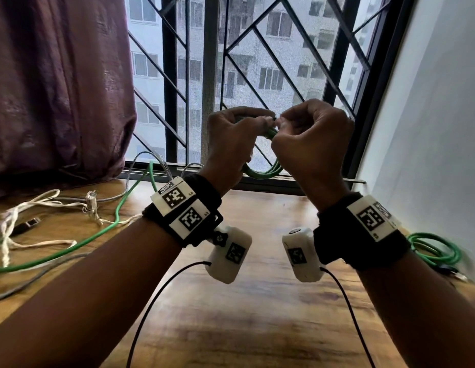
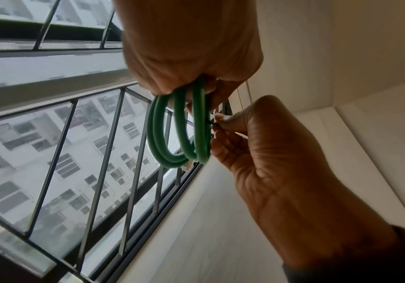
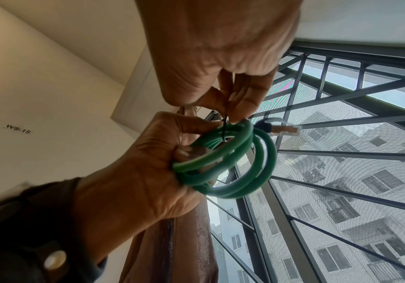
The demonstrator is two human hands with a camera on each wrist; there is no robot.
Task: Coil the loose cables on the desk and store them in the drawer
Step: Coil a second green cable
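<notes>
A green cable coil (image 1: 263, 172) of several loops hangs in the air in front of the window, above the wooden desk (image 1: 257, 301). My left hand (image 1: 245, 123) grips the top of the coil (image 2: 177, 134) with curled fingers. My right hand (image 1: 283, 126) pinches a thin black tie (image 3: 225, 126) that wraps the loops (image 3: 233, 172) next to the left fingers. A clear plug (image 3: 286, 130) at the cable's end sticks out beside the coil. No drawer is in view.
Loose green (image 1: 72, 248), white (image 1: 32, 208) and grey (image 1: 32, 282) cables lie tangled on the desk's left side, with a black plug (image 1: 29, 224). Another green coil (image 1: 438, 251) lies at the right by the wall. A curtain (image 1: 58, 88) hangs at the left.
</notes>
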